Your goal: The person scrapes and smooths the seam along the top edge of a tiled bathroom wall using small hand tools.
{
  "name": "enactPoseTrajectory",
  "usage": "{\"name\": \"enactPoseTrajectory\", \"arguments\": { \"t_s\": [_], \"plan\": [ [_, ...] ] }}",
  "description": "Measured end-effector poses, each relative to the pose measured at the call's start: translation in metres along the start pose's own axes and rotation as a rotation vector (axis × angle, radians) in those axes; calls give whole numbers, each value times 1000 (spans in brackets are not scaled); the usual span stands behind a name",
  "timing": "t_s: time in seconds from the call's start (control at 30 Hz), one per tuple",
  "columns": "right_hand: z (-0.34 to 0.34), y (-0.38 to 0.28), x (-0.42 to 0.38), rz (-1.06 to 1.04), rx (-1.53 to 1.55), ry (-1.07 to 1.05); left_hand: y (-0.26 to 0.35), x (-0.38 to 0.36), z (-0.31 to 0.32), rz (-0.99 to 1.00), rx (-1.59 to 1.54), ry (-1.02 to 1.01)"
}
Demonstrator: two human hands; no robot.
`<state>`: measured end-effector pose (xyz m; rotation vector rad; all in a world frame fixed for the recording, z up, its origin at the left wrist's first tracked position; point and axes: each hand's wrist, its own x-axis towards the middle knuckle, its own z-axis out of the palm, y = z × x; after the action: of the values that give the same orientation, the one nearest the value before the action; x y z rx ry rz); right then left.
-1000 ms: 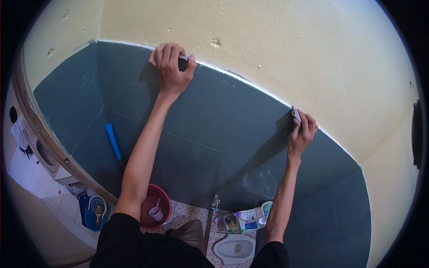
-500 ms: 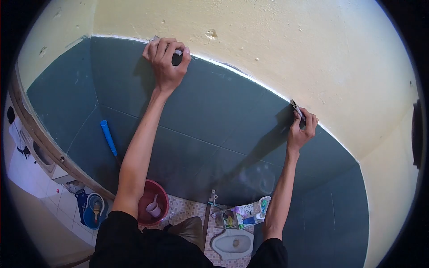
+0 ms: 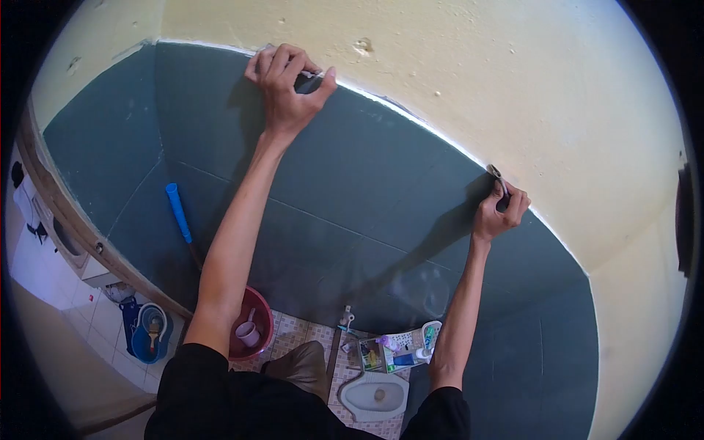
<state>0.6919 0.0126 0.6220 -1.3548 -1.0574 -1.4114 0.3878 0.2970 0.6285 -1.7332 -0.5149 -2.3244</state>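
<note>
Up at the white seam (image 3: 400, 110) between the yellow wall and the dark green tiles, my left hand (image 3: 293, 99) has its fingers bent over a pale, crumpled-looking piece (image 3: 265, 53). Only its edges show, between and beside the fingers. Farther right along the same seam, my right hand (image 3: 502, 213) pinches a short, thin, greyish tool (image 3: 501, 180). Its dark, curved tip rests right at the seam, and the rest is hidden in the fingers. Both arms reach upward across the dark green tiles (image 3: 352, 176).
Below are a red basin (image 3: 260, 301) with a pink dipper (image 3: 248, 334), a squat toilet (image 3: 374, 396), and a rack (image 3: 400, 345) of toiletries. A blue-handled pole (image 3: 178, 213) leans at left. Beyond the wooden frame (image 3: 110, 257) stands a blue bucket (image 3: 150, 348) holding a brush.
My left hand has slid a little right along the seam, its thumb spread farther. My right hand has shifted slightly right, and its tool is now turned differently. The view has tilted a little.
</note>
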Motion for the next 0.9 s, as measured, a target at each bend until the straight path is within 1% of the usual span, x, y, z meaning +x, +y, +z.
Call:
{"name": "enactPoseTrajectory", "arguments": {
  "t_s": [0.07,0.13,0.23,0.33,0.5,0.7,0.83,0.9],
  "plan": [
    [6,0,-5,0,-24,37,-1,-1,2,-6,1,2],
    [8,-5,-2,-59,-40,110,-4,-2,2,-11,-3,7],
    [13,2,-6,-45,-35,137,-7,-3,3,-35,5,-10],
    [13,4,-4,-74,-33,121,-5,-2,4,-37,-15,-1],
    [12,1,-4,-46,-39,104,-4,-4,6,-33,15,29],
    [12,1,-1,-72,-56,103,-4,-5,7,-45,9,34],
    [10,0,1,-90,-82,106,0,-5,5,-60,13,24],
    [10,0,1,-99,-69,93,0,-4,2,-71,9,-15]
  ]
}}
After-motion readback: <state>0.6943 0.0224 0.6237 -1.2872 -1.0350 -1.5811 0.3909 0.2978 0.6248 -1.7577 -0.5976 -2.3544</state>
